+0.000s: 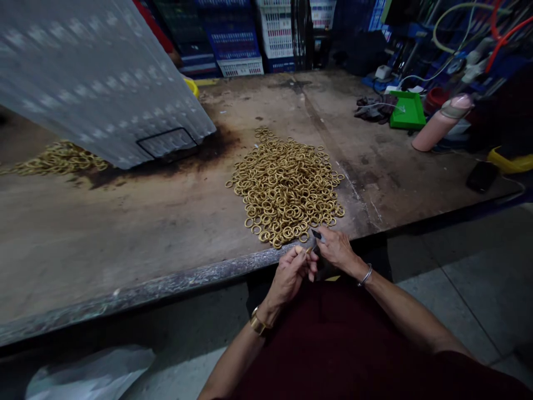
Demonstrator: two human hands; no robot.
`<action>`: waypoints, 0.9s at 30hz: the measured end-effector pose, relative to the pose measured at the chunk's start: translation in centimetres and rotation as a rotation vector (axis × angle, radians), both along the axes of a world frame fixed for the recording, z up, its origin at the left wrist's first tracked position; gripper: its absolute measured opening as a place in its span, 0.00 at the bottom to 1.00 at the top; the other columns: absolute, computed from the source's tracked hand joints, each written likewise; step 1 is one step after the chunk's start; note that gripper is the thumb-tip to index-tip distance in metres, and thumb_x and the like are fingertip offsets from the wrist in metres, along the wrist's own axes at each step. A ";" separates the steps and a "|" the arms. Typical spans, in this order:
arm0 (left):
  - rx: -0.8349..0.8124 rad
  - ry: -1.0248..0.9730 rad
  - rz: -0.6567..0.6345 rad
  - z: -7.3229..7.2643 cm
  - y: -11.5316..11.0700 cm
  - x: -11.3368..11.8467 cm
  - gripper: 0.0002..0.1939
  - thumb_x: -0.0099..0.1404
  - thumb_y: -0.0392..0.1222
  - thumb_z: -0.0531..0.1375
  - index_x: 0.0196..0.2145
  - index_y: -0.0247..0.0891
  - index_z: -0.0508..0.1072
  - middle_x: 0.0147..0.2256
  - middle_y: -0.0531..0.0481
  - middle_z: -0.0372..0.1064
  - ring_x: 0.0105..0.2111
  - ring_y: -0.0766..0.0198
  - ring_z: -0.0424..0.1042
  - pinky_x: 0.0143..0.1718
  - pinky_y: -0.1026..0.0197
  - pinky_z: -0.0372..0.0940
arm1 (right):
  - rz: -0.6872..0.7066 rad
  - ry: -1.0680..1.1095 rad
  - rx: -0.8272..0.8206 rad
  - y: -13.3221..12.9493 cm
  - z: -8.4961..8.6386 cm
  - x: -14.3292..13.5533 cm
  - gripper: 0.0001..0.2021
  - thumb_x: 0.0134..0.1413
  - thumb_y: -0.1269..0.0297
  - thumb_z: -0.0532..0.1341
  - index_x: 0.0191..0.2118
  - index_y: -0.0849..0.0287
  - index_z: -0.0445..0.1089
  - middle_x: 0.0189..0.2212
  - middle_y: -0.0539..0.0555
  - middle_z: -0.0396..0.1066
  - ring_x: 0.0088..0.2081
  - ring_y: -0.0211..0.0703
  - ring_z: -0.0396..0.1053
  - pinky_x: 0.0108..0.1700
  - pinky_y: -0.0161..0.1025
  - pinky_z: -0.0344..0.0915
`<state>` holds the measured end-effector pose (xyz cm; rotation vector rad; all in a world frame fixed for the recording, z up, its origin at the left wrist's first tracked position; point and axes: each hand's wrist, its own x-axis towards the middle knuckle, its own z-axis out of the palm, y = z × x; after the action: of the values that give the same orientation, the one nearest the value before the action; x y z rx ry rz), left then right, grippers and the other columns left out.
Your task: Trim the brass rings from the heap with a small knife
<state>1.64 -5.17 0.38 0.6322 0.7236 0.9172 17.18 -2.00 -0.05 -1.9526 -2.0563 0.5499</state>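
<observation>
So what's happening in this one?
A person works at a bench edge, the left hand pinching what looks like a brass-coloured ring and the right hand holding a small dark-tipped tool close to it. A heap of similar rings lies just beyond the hands, and a tall grey stack stands further left on the bench.

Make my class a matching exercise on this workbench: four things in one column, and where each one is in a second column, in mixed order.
Things
1. Middle heap of rings
2. Watch
3. Bracelet
4. Pink bottle

Places
A. Around the wrist of the right hand
B. Beside the green tray
C. On the table, just beyond the two hands
D. Around the wrist of the left hand

Right pairs: 1-C, 2-D, 3-A, 4-B
</observation>
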 end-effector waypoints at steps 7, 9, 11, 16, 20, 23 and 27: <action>-0.159 -0.094 0.041 -0.6 0.5 -0.6 0.13 0.51 0.45 0.65 0.28 0.34 0.67 0.29 0.48 0.69 0.24 0.68 0.67 0.19 0.68 0.61 | 0.010 -0.075 0.010 0.6 0.3 -2.4 0.10 0.59 0.60 0.53 0.42 0.57 0.65 0.40 0.57 0.72 0.38 0.44 0.69 0.34 0.36 0.54; -0.201 -0.159 0.024 -0.6 0.7 -0.9 0.13 0.50 0.44 0.64 0.31 0.35 0.68 0.28 0.50 0.68 0.23 0.69 0.66 0.19 0.68 0.61 | 0.005 -0.108 -0.011 0.8 0.4 -2.7 0.08 0.59 0.63 0.52 0.42 0.57 0.65 0.39 0.56 0.72 0.38 0.44 0.69 0.34 0.36 0.54; -0.260 -0.206 0.024 -0.7 1.0 -1.1 0.13 0.49 0.44 0.65 0.30 0.35 0.68 0.27 0.52 0.66 0.23 0.70 0.65 0.20 0.69 0.60 | 0.000 -0.127 -0.020 1.1 0.3 -2.7 0.08 0.57 0.66 0.52 0.41 0.57 0.65 0.37 0.56 0.73 0.37 0.44 0.69 0.33 0.36 0.53; -0.322 -0.173 0.124 -0.7 1.4 -0.8 0.17 0.48 0.46 0.67 0.23 0.34 0.63 0.25 0.53 0.63 0.23 0.72 0.63 0.19 0.71 0.57 | -0.111 0.014 -0.001 1.9 -0.2 -2.0 0.06 0.54 0.65 0.53 0.35 0.57 0.66 0.27 0.52 0.70 0.28 0.39 0.65 0.29 0.34 0.51; -0.208 -0.038 0.206 -0.1 1.4 0.0 0.20 0.47 0.49 0.69 0.31 0.36 0.65 0.25 0.55 0.64 0.22 0.71 0.63 0.17 0.71 0.55 | -0.184 0.438 0.027 1.8 0.0 -1.9 0.08 0.51 0.61 0.53 0.25 0.56 0.61 0.20 0.46 0.60 0.23 0.35 0.57 0.27 0.32 0.52; -0.152 0.030 0.232 0.1 1.5 0.5 0.26 0.46 0.51 0.69 0.39 0.38 0.65 0.24 0.57 0.63 0.19 0.73 0.61 0.15 0.71 0.52 | -0.202 0.663 0.030 1.2 0.3 -2.4 0.08 0.48 0.59 0.55 0.25 0.56 0.60 0.20 0.45 0.56 0.23 0.35 0.54 0.27 0.32 0.53; -0.076 0.159 0.257 -0.4 1.8 0.9 0.22 0.49 0.55 0.66 0.36 0.38 0.67 0.21 0.59 0.60 0.15 0.77 0.53 0.15 0.72 0.46 | -0.183 0.762 -0.030 0.5 0.4 -2.9 0.10 0.48 0.56 0.56 0.25 0.56 0.60 0.19 0.44 0.55 0.23 0.34 0.52 0.26 0.32 0.53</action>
<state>2.49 -3.38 -0.05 0.5562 0.9944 1.0779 14.24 -1.53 0.33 -1.5649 -1.3833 1.0755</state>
